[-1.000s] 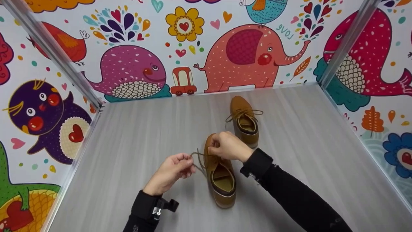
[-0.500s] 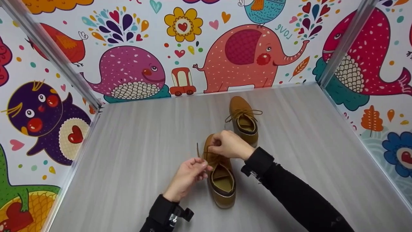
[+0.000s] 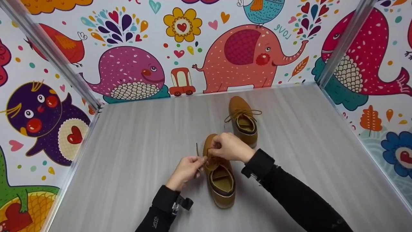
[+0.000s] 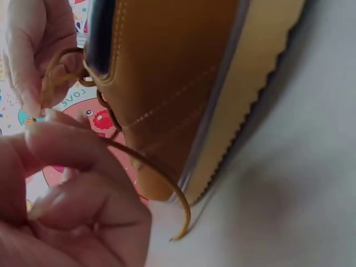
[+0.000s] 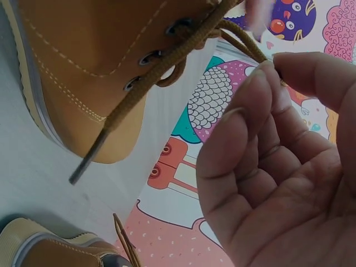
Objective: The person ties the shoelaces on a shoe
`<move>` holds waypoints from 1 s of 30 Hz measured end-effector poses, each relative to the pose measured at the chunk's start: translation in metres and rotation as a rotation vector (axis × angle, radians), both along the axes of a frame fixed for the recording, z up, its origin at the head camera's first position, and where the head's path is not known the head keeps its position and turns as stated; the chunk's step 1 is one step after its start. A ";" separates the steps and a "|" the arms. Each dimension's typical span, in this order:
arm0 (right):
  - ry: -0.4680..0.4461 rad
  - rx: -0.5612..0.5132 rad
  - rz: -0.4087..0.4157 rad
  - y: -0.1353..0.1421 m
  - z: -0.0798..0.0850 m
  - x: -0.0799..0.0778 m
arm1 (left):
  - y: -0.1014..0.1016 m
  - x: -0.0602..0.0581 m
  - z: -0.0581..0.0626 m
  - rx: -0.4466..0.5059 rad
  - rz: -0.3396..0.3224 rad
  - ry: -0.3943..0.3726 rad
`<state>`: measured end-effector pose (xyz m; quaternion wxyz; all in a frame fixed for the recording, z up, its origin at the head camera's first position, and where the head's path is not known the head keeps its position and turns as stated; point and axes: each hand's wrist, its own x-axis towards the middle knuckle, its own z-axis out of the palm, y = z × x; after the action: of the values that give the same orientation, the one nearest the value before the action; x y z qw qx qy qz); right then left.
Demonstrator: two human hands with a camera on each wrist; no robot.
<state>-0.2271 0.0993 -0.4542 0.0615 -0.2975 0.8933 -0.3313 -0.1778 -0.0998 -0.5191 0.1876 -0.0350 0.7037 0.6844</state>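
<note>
A tan lace-up shoe [image 3: 223,200] stands on the floor, toe away from me, between my two hands. At its left side my left hand [image 3: 186,170] pinches a brown shoelace [image 4: 156,162] between thumb and forefinger; the free end curves out past the fingers. Over the toe and laces, my right hand [image 3: 232,146] pinches a doubled loop of lace [image 5: 245,41] at thumb and fingertips. Another lace end with a dark tip [image 5: 89,156] hangs across the eyelets in the right wrist view. The knot area is partly hidden by my right hand.
A matching shoe [image 3: 240,104], its lace tied in a bow, stands just beyond at the right. The grey floor [image 3: 135,135] is bordered by printed cartoon panels [image 3: 193,35] with metal corner posts [image 3: 341,42].
My left hand has moved right, close to the shoe and the right hand, drawing back slightly in the last half second. The right hand stays nearly in place, still pinching.
</note>
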 end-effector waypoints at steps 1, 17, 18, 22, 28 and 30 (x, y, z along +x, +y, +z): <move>-0.004 0.003 -0.003 0.000 0.000 0.000 | 0.001 0.000 0.001 0.021 -0.004 0.005; -0.010 -0.006 -0.048 0.000 0.003 0.002 | 0.005 0.001 0.002 0.030 0.008 -0.031; -0.012 -0.009 -0.046 0.000 0.003 0.002 | 0.005 -0.001 0.001 0.041 0.009 -0.043; -0.020 -0.019 -0.051 0.000 0.002 0.003 | 0.006 -0.002 0.002 0.094 -0.010 -0.053; -0.018 -0.029 -0.070 0.001 0.001 0.002 | 0.014 0.012 0.009 0.116 0.003 0.034; -0.008 -0.029 -0.078 0.002 0.001 0.002 | 0.017 0.017 0.010 0.068 -0.031 0.062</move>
<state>-0.2250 0.1014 -0.4535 0.0478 -0.2621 0.8990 -0.3476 -0.1610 -0.0824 -0.5090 0.1773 0.0035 0.6861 0.7056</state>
